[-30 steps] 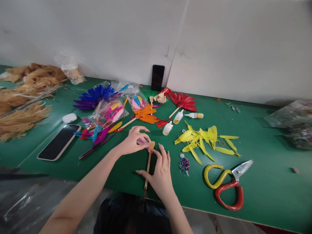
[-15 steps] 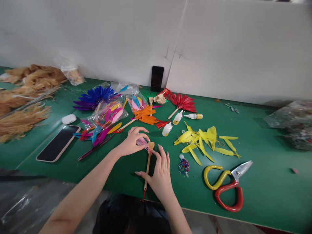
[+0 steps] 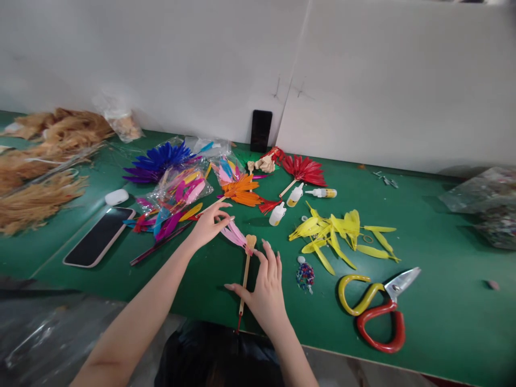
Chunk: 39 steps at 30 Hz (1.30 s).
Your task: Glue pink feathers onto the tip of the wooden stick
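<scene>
A slim wooden stick (image 3: pixel 245 277) with a rounded head and a red cord at its near end lies in front of me. Several pink feathers (image 3: pixel 234 236) fan out leftward from its head, their reddish quill ends on the wood. My left hand (image 3: pixel 207 224) has its thumb and finger closed at the feathers' outer ends. With fingers spread, my right hand (image 3: pixel 266 285) rests over the stick. One fingertip touches the quill ends at the head, while the thumb lies across the handle.
Yellow feathers (image 3: pixel 334 234), small beads (image 3: pixel 305 275) and large scissors (image 3: pixel 379 309) lie to the right. Glue bottles (image 3: pixel 277 214) stand beyond my hands. An orange feather fan (image 3: pixel 242 190), bagged feathers (image 3: pixel 183 188) and a phone (image 3: pixel 99 236) occupy the left. A red fan (image 3: pixel 303 169) lies behind.
My left hand has drawn back to the left along the pink feathers, away from the stick's head, so more of them shows. My right hand stays where it was.
</scene>
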### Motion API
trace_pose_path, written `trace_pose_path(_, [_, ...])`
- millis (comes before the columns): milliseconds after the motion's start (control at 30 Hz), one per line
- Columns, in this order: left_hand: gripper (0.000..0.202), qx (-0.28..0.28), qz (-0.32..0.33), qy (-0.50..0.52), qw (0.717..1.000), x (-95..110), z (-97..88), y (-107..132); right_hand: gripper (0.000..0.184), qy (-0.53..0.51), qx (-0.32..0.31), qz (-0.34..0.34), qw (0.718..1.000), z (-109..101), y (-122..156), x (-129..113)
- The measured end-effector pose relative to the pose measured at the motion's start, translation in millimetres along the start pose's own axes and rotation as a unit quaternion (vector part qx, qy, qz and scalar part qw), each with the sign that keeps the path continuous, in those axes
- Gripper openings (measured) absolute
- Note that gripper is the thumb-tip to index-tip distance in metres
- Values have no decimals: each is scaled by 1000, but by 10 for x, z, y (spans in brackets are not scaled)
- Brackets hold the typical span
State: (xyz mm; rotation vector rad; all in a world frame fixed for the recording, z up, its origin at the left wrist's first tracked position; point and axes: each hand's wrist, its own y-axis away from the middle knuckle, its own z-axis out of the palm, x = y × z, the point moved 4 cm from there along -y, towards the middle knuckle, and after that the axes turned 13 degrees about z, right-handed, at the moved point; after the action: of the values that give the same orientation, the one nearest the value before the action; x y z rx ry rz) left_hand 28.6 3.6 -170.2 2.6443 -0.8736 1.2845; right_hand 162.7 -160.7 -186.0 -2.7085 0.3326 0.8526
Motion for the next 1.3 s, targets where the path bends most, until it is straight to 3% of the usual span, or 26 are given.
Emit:
trace_pose_path(267, [42, -9, -21, 61, 998, -39, 102, 3, 77, 1, -4, 3, 1000, -3, -1, 0])
trace_pose_path(567, [36, 24, -3, 11, 1000, 21, 91, -10, 75, -3, -3, 1, 1000, -14, -2, -5])
trace_pose_path(733, [32, 14, 8, -10, 1000, 49, 94, -5, 75, -2, -5, 3, 1000, -17, -1, -7])
trace_pose_path(1300, [22, 18, 32, 33, 999, 48, 147, -56, 77, 0, 0, 1, 1000, -9, 2, -2])
